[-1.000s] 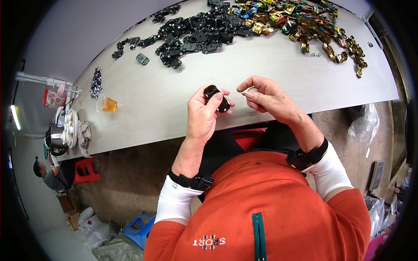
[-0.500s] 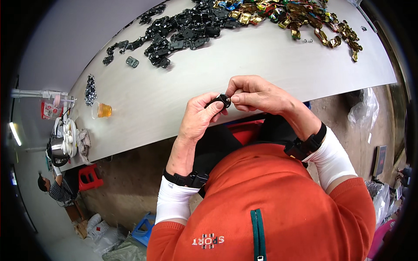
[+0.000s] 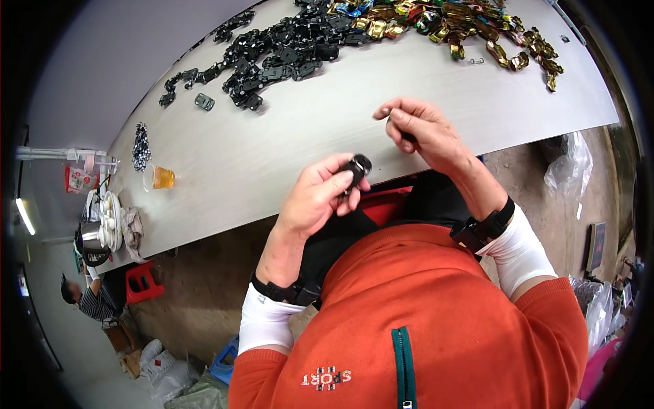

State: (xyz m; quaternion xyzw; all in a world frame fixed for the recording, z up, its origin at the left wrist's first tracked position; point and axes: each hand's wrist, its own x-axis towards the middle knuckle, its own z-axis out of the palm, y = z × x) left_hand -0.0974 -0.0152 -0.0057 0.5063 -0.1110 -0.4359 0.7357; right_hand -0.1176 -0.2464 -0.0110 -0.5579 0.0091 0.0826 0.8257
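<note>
My left hand point(image 3: 319, 194) is closed around a black toy car base point(image 3: 357, 167), just in front of the table's near edge. Thumb and fingers press it from both sides and hide part of it. My right hand point(image 3: 424, 129) hangs over the table, apart from the car base and to its right. Its fingers are curled, with thumb and forefinger near each other; a small dark piece point(image 3: 408, 137) shows under them, too little of it visible to name. Across the table lies a heap of black toy car bases point(image 3: 279, 65), and beside it a heap of gold and coloured toy car shells point(image 3: 436, 20).
On the left stand a plastic cup of amber drink point(image 3: 163, 178), a pile of small silver-and-black parts point(image 3: 141, 146) and a plate point(image 3: 112, 221). One car base point(image 3: 204, 101) lies apart. A red stool point(image 3: 144, 281) and another person point(image 3: 95, 300) are beyond the table's left end.
My right hand has drawn away from the car base, up and to the right over the table. My left hand stays closed on the base, now tilted differently and slightly lower.
</note>
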